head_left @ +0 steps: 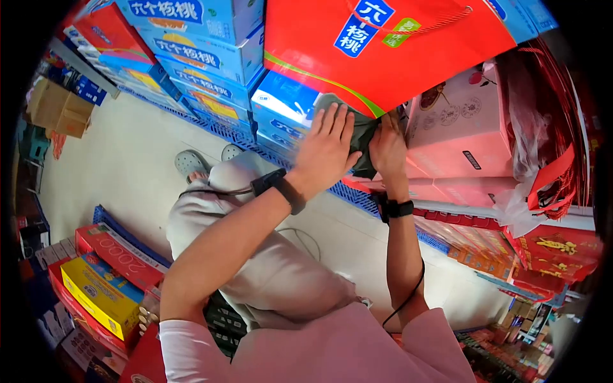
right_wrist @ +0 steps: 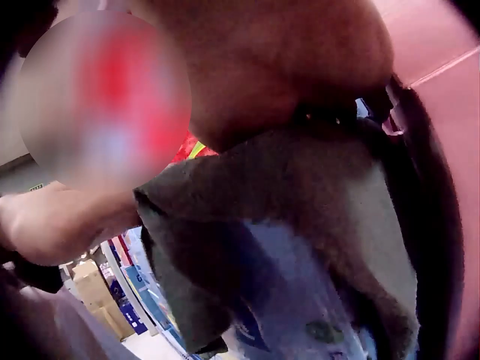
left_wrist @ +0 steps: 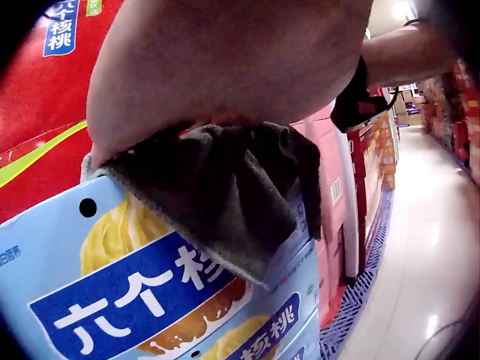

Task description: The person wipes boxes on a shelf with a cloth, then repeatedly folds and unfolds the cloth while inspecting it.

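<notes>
A dark grey-green cloth [head_left: 363, 132] lies over the corner of a blue carton [head_left: 284, 102], beneath a big red gift bag [head_left: 383, 57]. With fingers straight and side by side, my left hand [head_left: 325, 150] rests flat on the cloth. My right hand [head_left: 388, 153] grips its other side, beside the pink boxes, though its fingertips are partly hidden. In the left wrist view the cloth [left_wrist: 225, 176] drapes down over the blue carton's printed face [left_wrist: 142, 292], under the left hand [left_wrist: 225, 60]. The right wrist view shows the cloth [right_wrist: 217, 187] hanging below the right hand [right_wrist: 285, 60].
Blue cartons [head_left: 191, 54] are stacked to the left on a blue plastic pallet [head_left: 357, 196]. Pink boxes [head_left: 456, 127] and a clear plastic wrap [head_left: 523, 147] stand right. Behind the person are red and yellow boxes [head_left: 99, 297]. Pale tiled floor [head_left: 121, 153] runs along the aisle.
</notes>
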Available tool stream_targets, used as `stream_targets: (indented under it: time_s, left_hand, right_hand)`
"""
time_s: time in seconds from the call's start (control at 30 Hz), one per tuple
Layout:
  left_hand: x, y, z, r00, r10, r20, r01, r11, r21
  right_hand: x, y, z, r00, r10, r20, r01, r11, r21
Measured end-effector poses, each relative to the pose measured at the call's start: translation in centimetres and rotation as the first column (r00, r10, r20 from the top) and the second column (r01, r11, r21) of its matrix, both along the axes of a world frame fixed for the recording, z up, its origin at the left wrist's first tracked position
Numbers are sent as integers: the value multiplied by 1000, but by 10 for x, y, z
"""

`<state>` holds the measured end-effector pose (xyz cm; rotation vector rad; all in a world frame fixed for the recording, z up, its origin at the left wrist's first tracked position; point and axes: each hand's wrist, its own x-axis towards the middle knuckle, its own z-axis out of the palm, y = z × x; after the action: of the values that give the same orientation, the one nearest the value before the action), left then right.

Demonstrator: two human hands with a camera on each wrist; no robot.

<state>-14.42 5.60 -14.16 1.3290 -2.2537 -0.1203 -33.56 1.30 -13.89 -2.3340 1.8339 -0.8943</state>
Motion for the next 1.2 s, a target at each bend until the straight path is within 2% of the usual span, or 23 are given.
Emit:
stream_targets:
  time_s: [0.07,0.2,0.23,0.33,0.43,0.57,0.67,0.73,0.77,0.87,0.9,1.0,1.07,1.2]
  left_hand:
    - [-4,2,-1,1000,7,15,-7,1000,-24]
    - [-8,8,1,999,-7,40,8,999,-35]
    - [-9,9,1,999,-14,48,16,999,-42]
    - [-11,8,-3,998,-12,61,16,998,-56]
    - [-11,8,-2,998,5,55,-1,998,-68]
    - [-9,6,4,998,38,52,-31,992,-124]
    - [-10,2,12,990,77,119,-60,989,-138]
    - [-7,0,27,986,70,148,-63,997,-46]
    - [-5,0,30,984,68,164,-69,998,-1]
    - [4,1,30,975,110,192,-104,994,-42]
    - [7,1,34,967,116,228,-126,992,31]
    - [24,-1,19,972,165,165,-153,985,-80]
    - [34,-6,15,965,199,173,-194,980,-45]
    - [52,-20,12,966,209,152,-219,974,56]
  right_hand:
    - [-1,-11,-1,1000,-10,8,10,1000,16]
    - [-13,-44,2,990,137,43,-135,989,-54]
    - [-19,-48,1,974,227,-7,-227,973,-49]
    - [-17,-49,-6,980,186,73,-178,979,-102]
    - [-10,-43,0,995,82,56,-82,997,-4]
    - [-11,-40,-7,990,111,84,-108,993,-37]
    - [-11,-29,-11,991,108,74,-107,994,-20]
    - [-10,-20,-15,987,110,117,-113,993,16]
    - [-7,-15,-13,988,117,104,-121,992,27]
    - [-1,3,-9,993,107,43,-109,994,31]
    - [-1,9,-15,997,80,9,-80,997,12]
    - [2,36,-13,996,28,-90,-26,999,22]
    - [8,49,-11,989,10,-148,-8,1000,15]
    - [8,66,0,997,48,-55,-44,996,82]
